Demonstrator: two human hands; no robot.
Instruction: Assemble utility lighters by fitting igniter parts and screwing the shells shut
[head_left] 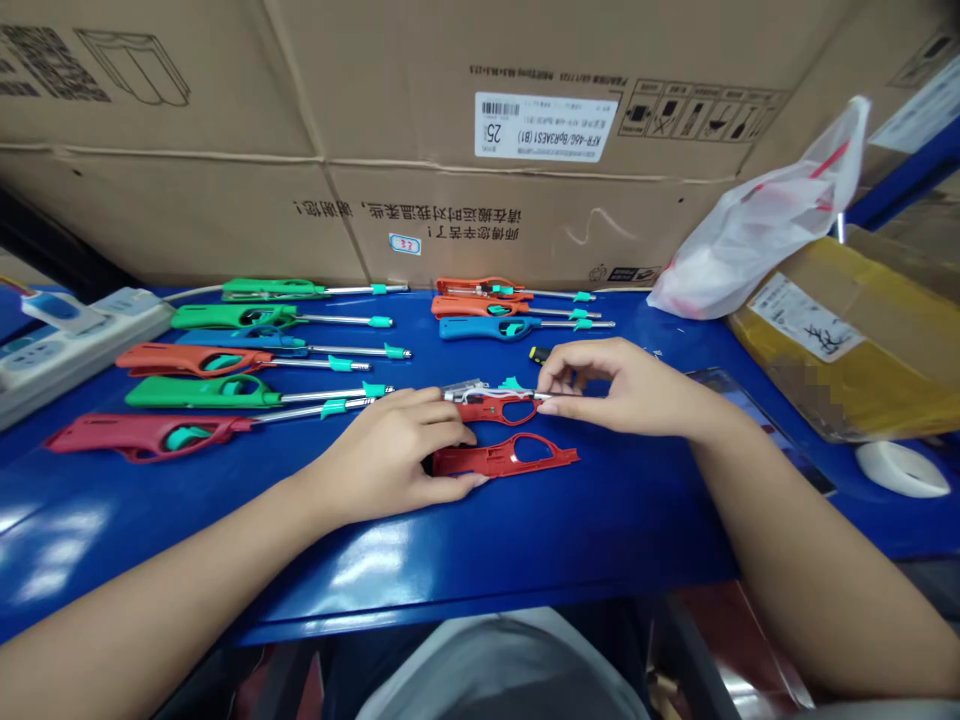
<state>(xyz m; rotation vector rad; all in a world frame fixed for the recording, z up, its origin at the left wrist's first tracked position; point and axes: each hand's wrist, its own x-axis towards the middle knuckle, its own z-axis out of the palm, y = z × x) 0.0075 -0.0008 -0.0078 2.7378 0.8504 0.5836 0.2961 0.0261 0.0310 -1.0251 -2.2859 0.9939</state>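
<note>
Cardboard box [390,90] stands beyond the loose red half-shell [480,460]; blue table [585,530] beneath it. Your left hand [394,445] is at its left end: fingers loosely curled, thumb on its near edge, firmness of hold can't tell. Your right hand [637,390], beyond and right: thumb and forefinger nearly together, pinched item unclear. Lighters [202,392] lie leftward. Second red half-shell [490,412], just beyond; teal piece [511,383] past that.
</note>
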